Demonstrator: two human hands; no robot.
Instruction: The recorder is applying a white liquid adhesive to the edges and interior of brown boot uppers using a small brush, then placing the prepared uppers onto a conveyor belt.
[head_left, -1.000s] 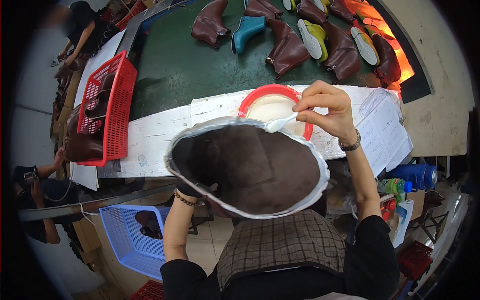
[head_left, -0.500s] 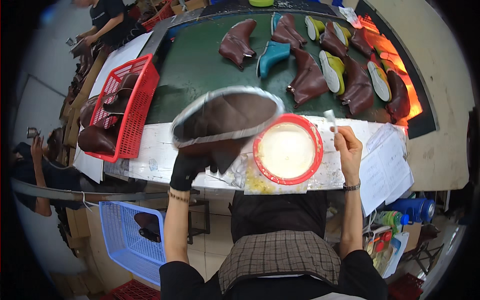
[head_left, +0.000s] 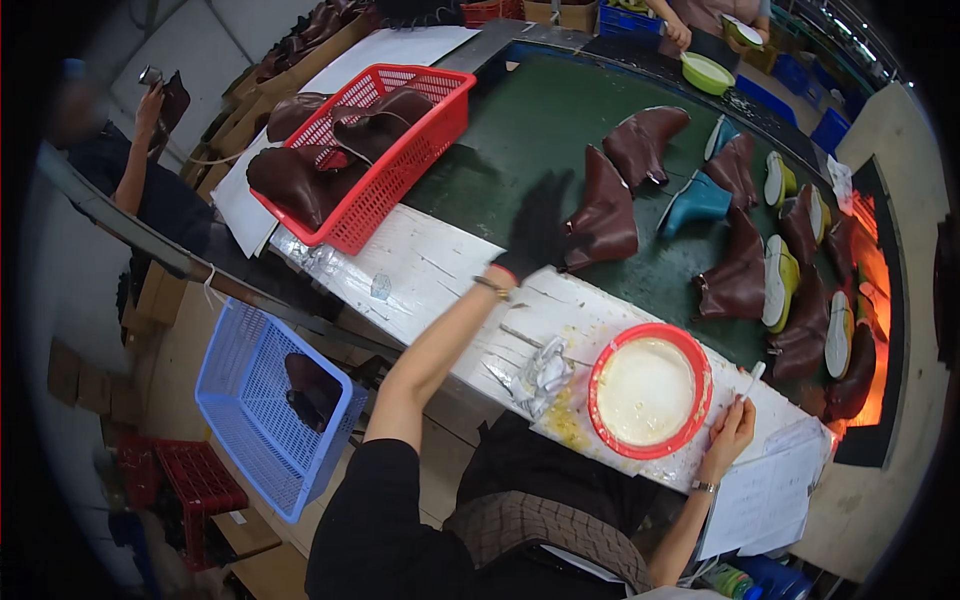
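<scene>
My left hand [head_left: 540, 232], in a black glove, is over the near edge of the green belt, blurred, with its fingers apart beside a dark brown boot [head_left: 604, 218] that lies on the belt. Pinched in my bare right hand [head_left: 731, 436] is a small white brush [head_left: 754, 378], held upright. Between my hands stands a red-rimmed bowl [head_left: 598, 408] filled with creamy white liquid [head_left: 645, 390]. Farther right on the belt are several more brown boots [head_left: 733, 268], a teal boot form [head_left: 696, 203] and lime-green ones with pale soles [head_left: 781, 283].
A red basket [head_left: 405, 160] of brown boots stands at left on the white worktop [head_left: 440, 255]. Below is a blue basket [head_left: 270, 415] with a dark piece inside. Papers [head_left: 765, 500] lie near my right wrist. An orange-glowing opening [head_left: 872, 330] is at right. Other people work at the left and far side.
The boot that was in my left hand now lies on the belt, and the hand has moved forward beside it. My view has turned left. The right hand keeps hold of the brush.
</scene>
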